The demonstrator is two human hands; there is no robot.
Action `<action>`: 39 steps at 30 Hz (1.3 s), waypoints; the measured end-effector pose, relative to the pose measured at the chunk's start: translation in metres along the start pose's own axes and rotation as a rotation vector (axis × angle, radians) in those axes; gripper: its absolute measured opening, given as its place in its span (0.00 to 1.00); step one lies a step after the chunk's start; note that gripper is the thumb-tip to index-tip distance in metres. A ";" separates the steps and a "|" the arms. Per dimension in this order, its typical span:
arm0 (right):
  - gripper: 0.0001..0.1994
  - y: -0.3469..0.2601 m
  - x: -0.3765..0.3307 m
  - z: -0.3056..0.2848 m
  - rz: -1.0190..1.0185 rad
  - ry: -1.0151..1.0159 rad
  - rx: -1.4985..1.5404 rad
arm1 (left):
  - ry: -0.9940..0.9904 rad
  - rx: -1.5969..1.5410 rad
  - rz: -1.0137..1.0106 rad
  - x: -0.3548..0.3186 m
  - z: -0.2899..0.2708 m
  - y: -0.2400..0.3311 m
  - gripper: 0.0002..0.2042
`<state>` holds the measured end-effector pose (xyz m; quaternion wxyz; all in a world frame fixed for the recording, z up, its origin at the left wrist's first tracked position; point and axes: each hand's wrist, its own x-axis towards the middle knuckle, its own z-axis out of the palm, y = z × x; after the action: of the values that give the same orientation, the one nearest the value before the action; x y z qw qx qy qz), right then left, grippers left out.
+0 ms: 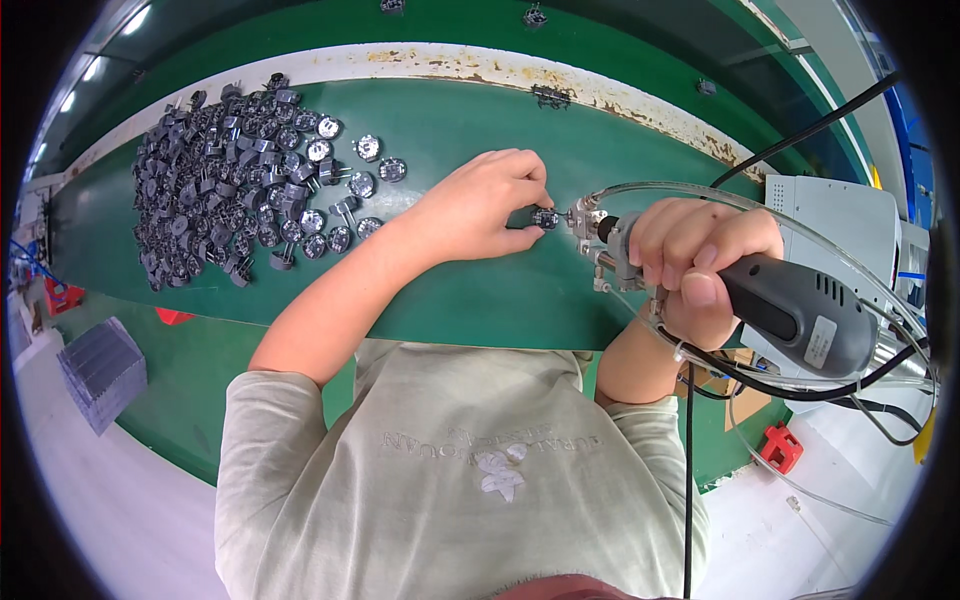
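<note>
The left hand [497, 205] pinches a small black part [545, 218] over the green desk [470, 112] — the right hand [700, 258] wraps a dark grey powered tool [800, 312], its metal nose [587, 222] just beside the part. A heap of similar parts [222, 190] lies leftward.

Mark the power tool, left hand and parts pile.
Power tool [783, 303], head view: on its dark grey body.
Left hand [490, 205], head view: back of the hand.
Parts pile [222, 190], head view: around its middle.
</note>
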<state>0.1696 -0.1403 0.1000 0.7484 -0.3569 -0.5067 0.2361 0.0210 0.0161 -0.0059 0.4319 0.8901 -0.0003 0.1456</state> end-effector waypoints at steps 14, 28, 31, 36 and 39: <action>0.14 0.000 0.000 0.002 0.008 -0.028 -0.016 | 0.006 0.006 -0.006 -0.001 0.001 0.000 0.13; 0.13 0.006 0.007 0.012 0.085 -0.092 -0.072 | -0.009 -0.018 0.023 -0.001 0.000 -0.004 0.14; 0.14 -0.009 0.003 0.002 0.003 -0.090 0.034 | -0.008 -0.020 0.008 -0.002 0.000 -0.006 0.14; 0.15 -0.036 0.007 -0.002 0.001 -0.167 -0.003 | -0.010 -0.033 0.024 0.000 -0.001 -0.003 0.14; 0.14 -0.013 0.003 0.005 0.039 -0.080 0.076 | -0.009 -0.002 0.013 -0.004 -0.003 -0.002 0.14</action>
<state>0.1655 -0.1448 0.1128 0.7358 -0.3283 -0.5198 0.2841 0.0166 0.0190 -0.0073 0.4318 0.8903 -0.0080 0.1445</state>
